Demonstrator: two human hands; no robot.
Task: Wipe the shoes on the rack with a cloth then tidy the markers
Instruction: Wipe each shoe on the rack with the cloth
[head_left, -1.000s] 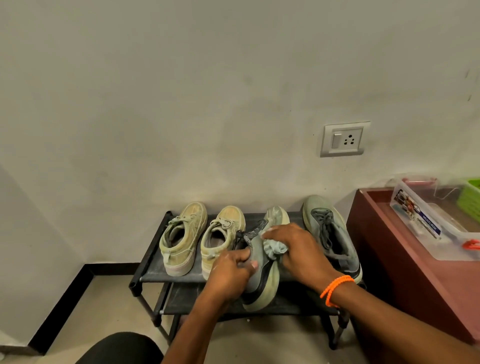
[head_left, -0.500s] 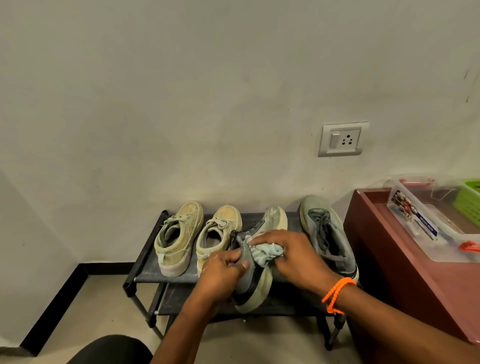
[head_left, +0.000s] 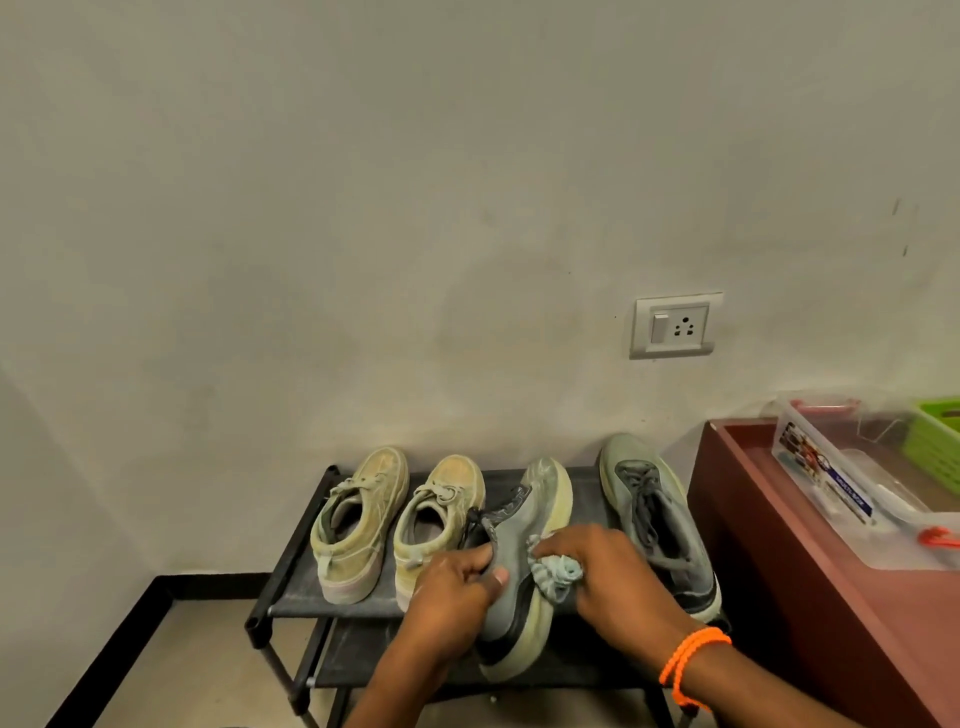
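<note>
A black two-tier shoe rack (head_left: 291, 582) stands against the wall. On its top shelf sit two beige shoes (head_left: 358, 525) (head_left: 439, 519) at the left and a grey sneaker (head_left: 654, 519) at the right. Between them a second grey sneaker (head_left: 530, 535) is tipped onto its side, its pale sole facing right. My left hand (head_left: 457, 597) grips this sneaker at the collar. My right hand (head_left: 608, 577) holds a crumpled pale blue cloth (head_left: 558, 571) against the sneaker's side. No markers can be made out.
A reddish-brown cabinet (head_left: 769, 571) stands right of the rack, carrying a clear plastic box (head_left: 831, 483) and a green basket (head_left: 935, 441). A wall socket (head_left: 675, 325) is above. A black skirting strip runs along the tiled floor (head_left: 197, 670) at the left.
My right hand and the cloth have slid along the sneaker's side toward the heel. My left hand keeps its grip on the collar.
</note>
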